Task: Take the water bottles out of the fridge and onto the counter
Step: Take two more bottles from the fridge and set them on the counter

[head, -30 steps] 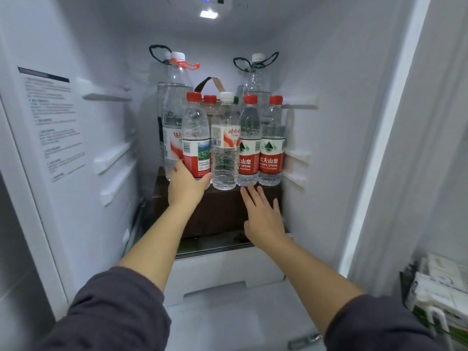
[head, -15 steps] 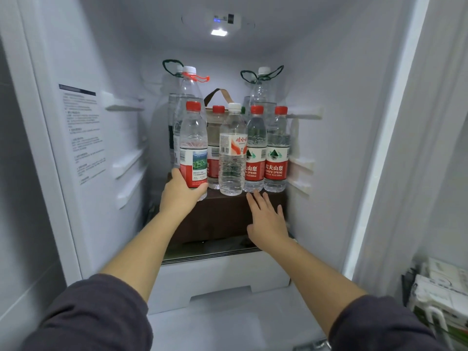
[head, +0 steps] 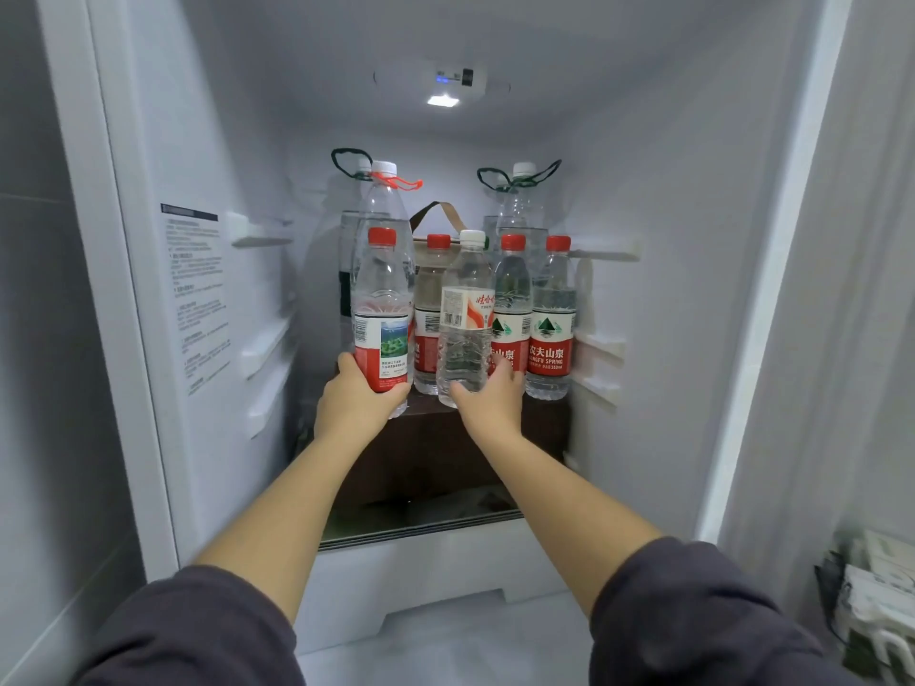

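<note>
R hand [head: 490, 398], flat on the brown box [head: 445, 438] a sec ago, now wraps the white-cap bottle [head: 465, 319]. L hand [head: 359, 403] still grips the red-cap bottle [head: 383, 309]. Both hold water and are inside the fridge [head: 668, 289].

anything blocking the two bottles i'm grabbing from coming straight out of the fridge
Nothing visible does. The left hand grips the leftmost red-capped bottle, the right hand the white-capped bottle; both are frontmost, with open space toward the camera. The counter is out of view.
</note>
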Action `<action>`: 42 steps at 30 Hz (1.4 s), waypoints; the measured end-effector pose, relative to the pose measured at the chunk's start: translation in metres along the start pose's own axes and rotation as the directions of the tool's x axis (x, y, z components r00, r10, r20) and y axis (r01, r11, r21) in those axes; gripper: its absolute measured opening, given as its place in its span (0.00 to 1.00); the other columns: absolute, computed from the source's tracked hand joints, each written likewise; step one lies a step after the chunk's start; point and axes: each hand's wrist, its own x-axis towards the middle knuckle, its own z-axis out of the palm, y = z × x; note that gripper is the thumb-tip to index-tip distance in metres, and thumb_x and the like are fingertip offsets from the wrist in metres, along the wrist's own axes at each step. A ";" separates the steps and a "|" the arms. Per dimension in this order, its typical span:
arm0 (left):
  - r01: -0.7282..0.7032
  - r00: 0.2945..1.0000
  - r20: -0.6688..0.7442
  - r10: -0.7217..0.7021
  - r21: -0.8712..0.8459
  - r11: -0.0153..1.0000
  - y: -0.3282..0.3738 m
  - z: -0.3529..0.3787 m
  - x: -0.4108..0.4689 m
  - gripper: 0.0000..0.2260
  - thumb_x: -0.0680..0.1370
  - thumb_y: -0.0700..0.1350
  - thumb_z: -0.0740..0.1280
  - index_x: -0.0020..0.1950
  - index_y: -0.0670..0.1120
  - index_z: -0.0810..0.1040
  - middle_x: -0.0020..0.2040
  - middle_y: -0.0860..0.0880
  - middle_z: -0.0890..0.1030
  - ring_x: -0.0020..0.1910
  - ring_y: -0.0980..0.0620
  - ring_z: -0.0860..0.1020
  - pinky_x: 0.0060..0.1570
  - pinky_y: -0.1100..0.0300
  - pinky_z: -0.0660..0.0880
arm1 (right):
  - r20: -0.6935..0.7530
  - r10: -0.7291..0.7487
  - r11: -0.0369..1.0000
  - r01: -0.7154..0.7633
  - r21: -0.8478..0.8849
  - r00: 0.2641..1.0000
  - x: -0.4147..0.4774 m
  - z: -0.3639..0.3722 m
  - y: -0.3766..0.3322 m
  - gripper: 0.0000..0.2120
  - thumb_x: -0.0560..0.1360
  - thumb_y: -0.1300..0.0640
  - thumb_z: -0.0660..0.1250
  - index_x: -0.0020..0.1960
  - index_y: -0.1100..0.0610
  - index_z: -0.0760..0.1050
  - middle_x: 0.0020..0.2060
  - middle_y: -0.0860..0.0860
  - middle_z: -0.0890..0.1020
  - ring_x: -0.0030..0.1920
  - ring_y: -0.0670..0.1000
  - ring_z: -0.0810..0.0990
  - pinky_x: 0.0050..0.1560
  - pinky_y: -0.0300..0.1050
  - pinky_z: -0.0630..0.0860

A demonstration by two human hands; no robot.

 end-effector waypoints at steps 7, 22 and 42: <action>-0.002 1.000 -0.001 0.002 -0.016 1.000 -0.003 -0.006 0.010 0.32 0.72 0.58 0.74 0.67 0.45 0.64 0.64 0.43 0.77 0.59 0.42 0.78 0.56 0.45 0.78 | -0.116 0.027 0.998 -0.034 -0.054 0.993 0.015 0.013 -0.020 0.33 0.71 0.47 0.76 0.67 0.58 0.64 0.62 0.54 0.74 0.62 0.55 0.76 0.50 0.42 0.72; -0.026 1.000 -0.010 0.025 -0.201 0.979 0.007 -0.012 0.022 0.32 0.68 0.55 0.77 0.66 0.47 0.70 0.60 0.47 0.80 0.56 0.48 0.79 0.49 0.57 0.74 | 0.030 -0.102 0.973 0.094 0.209 0.994 0.015 0.009 -0.016 0.30 0.69 0.52 0.77 0.64 0.50 0.63 0.53 0.45 0.76 0.53 0.46 0.76 0.44 0.36 0.71; 0.012 0.997 0.079 0.014 -0.323 0.946 -0.047 0.024 -0.135 0.21 0.63 0.51 0.81 0.44 0.61 0.70 0.39 0.66 0.77 0.36 0.73 0.75 0.30 0.77 0.68 | 0.052 -0.049 0.946 0.029 0.322 0.997 -0.121 -0.033 0.089 0.26 0.66 0.58 0.79 0.55 0.43 0.69 0.48 0.42 0.81 0.48 0.39 0.82 0.50 0.39 0.79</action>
